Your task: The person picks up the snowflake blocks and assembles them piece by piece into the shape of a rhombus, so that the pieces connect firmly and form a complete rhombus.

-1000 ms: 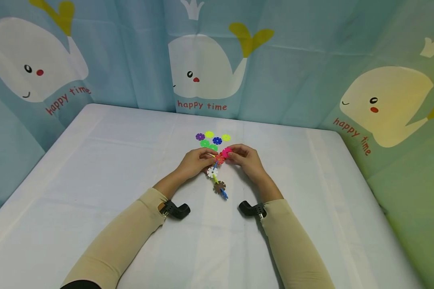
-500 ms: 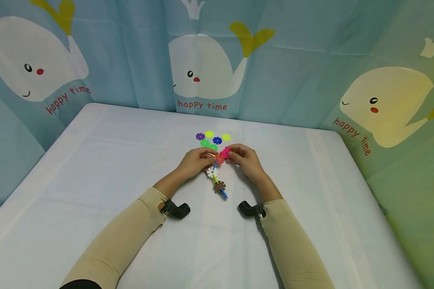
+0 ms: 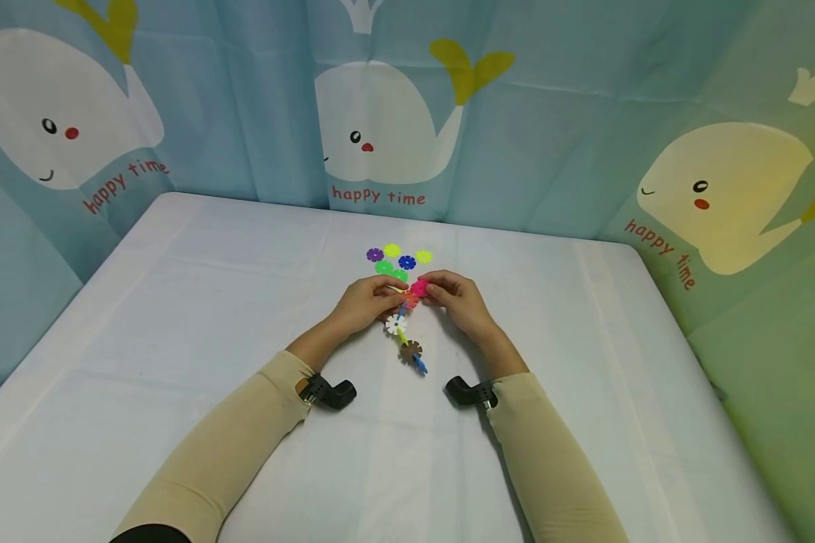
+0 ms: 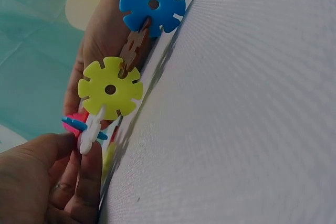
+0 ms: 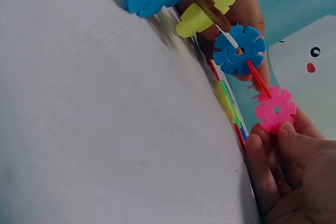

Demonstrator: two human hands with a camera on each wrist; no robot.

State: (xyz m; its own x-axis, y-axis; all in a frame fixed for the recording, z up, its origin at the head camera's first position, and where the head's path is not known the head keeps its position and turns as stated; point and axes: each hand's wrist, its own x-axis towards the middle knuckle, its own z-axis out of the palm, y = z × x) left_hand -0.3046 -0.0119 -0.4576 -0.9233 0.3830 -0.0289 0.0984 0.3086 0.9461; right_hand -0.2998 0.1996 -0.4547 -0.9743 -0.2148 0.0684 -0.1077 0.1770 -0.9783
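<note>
A chain of slotted plastic snowflake discs hangs between my hands above the white table. From its low end run a blue disc (image 4: 169, 7), a brown disc (image 4: 135, 45), a yellow disc (image 4: 94, 90), a white disc (image 3: 396, 324), a second blue disc (image 5: 226, 56) and a red disc (image 5: 258, 78). My left hand (image 3: 367, 304) grips the chain around the second blue and red discs; its fingers partly hide them. Between thumb and fingers, my right hand (image 3: 463, 302) pinches a pink disc (image 5: 276, 109), whose slotted edge meets the red disc.
Just beyond my hands, loose discs lie on the table (image 3: 244, 271): a purple disc (image 3: 375, 255), a dark blue disc (image 3: 407, 262), two yellow and two green ones. A curtain (image 3: 550, 166) printed with whales hangs behind the table's far edge.
The pink disc has shifted slightly left against the red disc, along with my right hand. The upper part of the chain has moved a little left; both hands keep their hold.
</note>
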